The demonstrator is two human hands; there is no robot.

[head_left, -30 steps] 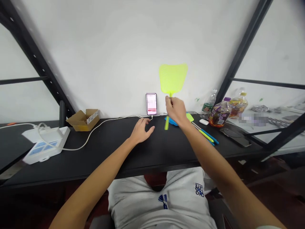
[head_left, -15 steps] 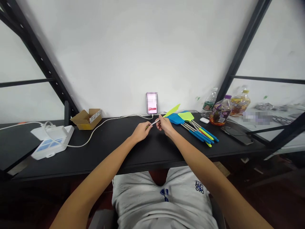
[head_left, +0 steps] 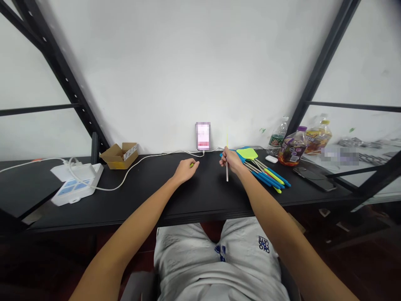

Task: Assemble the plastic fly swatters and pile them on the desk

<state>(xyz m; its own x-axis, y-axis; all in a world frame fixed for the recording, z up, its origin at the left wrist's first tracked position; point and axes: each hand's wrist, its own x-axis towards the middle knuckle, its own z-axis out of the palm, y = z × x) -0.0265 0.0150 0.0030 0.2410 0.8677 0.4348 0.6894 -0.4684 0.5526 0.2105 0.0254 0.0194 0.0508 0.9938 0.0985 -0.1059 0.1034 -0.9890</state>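
My right hand (head_left: 232, 159) is closed around a fly swatter just above the black table. Its yellow-green head (head_left: 227, 138) is seen edge-on above the fingers, and its bare silver rod (head_left: 227, 172) points down below them. My left hand (head_left: 184, 170) is closed on a green handle (head_left: 191, 165), only the end of which shows between thumb and fingers. The two hands are apart. Right beside my right hand lies a pile of fly swatters (head_left: 266, 177) with blue and yellow-green heads and handles.
A lit phone (head_left: 203, 137) leans on the wall, plugged into a white cable. Leftward are an open cardboard box (head_left: 117, 159) and a white power strip (head_left: 78, 186). Rightward are a white earphone case (head_left: 271, 159), drink bottles (head_left: 293, 148) and a dark phone (head_left: 315, 179).
The swatter was upright in my right hand, then both hands met on its rod. Now they have parted: the green handle is in my left hand and the swatter's bare rod hangs below my right.
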